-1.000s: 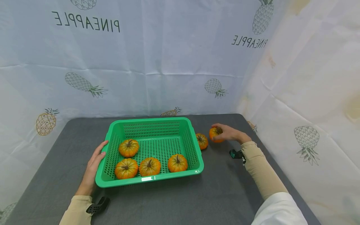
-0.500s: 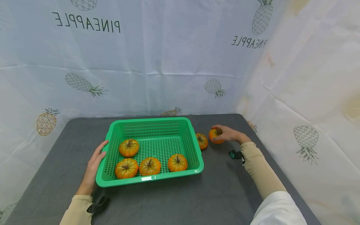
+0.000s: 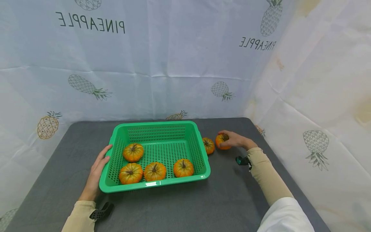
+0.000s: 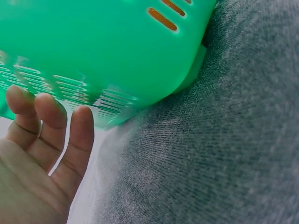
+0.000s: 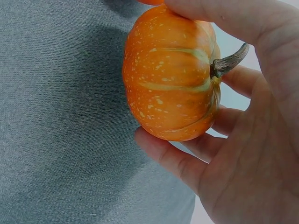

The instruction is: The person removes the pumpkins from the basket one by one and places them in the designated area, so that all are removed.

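Note:
My right hand (image 3: 234, 140) holds a small orange pumpkin (image 5: 170, 77) at the right of the table, thumb on one side and fingers on the other. In the right wrist view its curved brown stem points toward my palm. Another pumpkin (image 3: 208, 146) stands close by, just outside the green plastic basket (image 3: 153, 125). Several more pumpkins lie in the basket, one of them a pumpkin (image 3: 183, 168) at the front right. Against the basket's left side rests my left hand (image 3: 94, 175); its loosely bent fingers (image 4: 82, 128) are spread, with their tips at the slotted outer wall.
The dark grey table (image 3: 174, 209) ends at a pale curtain (image 3: 185, 48) printed with pineapples, behind and to the right. A black strap (image 3: 101, 211) is on the left wrist, and a dark strap (image 3: 242, 160) on the right.
My right hand and the pumpkin in it have shifted very slightly toward me. The left hand, the basket and the other pumpkins stay where they were.

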Motion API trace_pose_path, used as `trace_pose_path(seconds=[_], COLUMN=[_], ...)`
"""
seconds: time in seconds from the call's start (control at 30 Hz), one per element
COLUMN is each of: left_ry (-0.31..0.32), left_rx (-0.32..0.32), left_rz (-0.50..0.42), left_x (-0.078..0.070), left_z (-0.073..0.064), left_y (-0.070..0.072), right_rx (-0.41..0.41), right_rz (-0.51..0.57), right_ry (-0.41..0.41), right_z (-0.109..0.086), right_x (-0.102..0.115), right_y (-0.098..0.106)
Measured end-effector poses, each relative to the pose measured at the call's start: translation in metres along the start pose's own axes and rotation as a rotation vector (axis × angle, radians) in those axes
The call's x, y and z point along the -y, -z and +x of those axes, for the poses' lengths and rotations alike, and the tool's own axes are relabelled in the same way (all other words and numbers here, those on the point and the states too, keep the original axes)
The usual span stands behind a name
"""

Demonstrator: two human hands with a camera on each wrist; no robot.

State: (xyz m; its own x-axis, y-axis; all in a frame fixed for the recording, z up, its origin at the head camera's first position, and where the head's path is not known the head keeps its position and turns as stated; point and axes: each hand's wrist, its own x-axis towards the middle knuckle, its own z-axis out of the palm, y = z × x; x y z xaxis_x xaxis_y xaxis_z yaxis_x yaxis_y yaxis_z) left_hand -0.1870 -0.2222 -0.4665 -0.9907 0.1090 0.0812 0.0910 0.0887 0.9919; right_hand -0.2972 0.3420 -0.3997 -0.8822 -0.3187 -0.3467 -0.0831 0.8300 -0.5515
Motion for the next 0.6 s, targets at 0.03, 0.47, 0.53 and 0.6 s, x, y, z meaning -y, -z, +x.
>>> trace_pose_path(seconds=[0.03,0.47,0.53,0.6], left_ry=[0.0,-0.006,-0.009,-0.012], left_rx=[0.0,-0.004,0.001,0.003], left_rz=[-0.002,-0.006,-0.012,-0.016], left_x=[0.0,-0.0007,-0.0009,-0.0011], left_z=[-0.0001,-0.0008,-0.0008,-0.0008], left_y=[0.0,-0.0004,-0.0005,-0.0003], right_rx=[0.001,0.012,0.014,0.016], right_rz=[0.002,0.008,0.011,0.011], right_ry=[-0.001,-0.03,-0.031,-0.031], right_z=[0.0001,0.0065,0.0075,0.0085], right_x=[0.0001,-0.0044,-0.0055,-0.0061], right_y=[-0.0003,-0.005,-0.0051,-0.0051])
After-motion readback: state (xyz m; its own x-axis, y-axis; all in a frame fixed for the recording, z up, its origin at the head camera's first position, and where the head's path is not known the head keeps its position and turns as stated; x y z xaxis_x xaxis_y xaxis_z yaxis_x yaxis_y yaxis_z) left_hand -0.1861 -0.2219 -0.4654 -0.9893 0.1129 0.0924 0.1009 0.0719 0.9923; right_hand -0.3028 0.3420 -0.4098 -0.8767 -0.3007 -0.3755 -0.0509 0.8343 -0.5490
